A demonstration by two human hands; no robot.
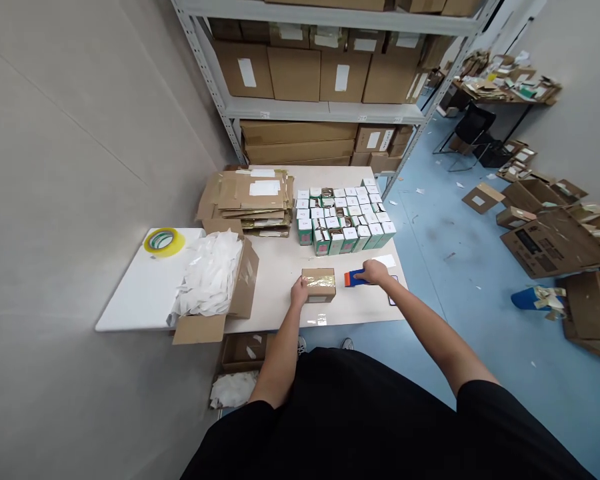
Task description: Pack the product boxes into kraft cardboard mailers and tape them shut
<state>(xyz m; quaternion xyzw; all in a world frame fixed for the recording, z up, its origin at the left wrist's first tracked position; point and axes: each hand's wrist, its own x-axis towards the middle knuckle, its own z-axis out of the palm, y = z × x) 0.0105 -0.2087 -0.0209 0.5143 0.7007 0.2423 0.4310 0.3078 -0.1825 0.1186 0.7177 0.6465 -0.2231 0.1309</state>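
A small cardboard box (319,288) sits on the table near its front edge, with shiny tape across its top. Along the box's left side, my left hand (299,292) is closed with its fingers against the edge. To the right of the box, my right hand (374,272) grips a blue tool with an orange end (356,277), held low over the tabletop and apart from the box. What kind of tool it is cannot be made out. A phone-like flat object (393,292) lies partly under my right forearm, and white paper (385,261) lies behind the hand.
Rows of small white-and-green boxes (347,217) stand at the table's back right. Flattened cardboard (250,197) is stacked at back left. An open carton (243,283) of white packing material (210,273) and a yellow tape roll (165,243) lie left. Shelving (325,110) rises behind.
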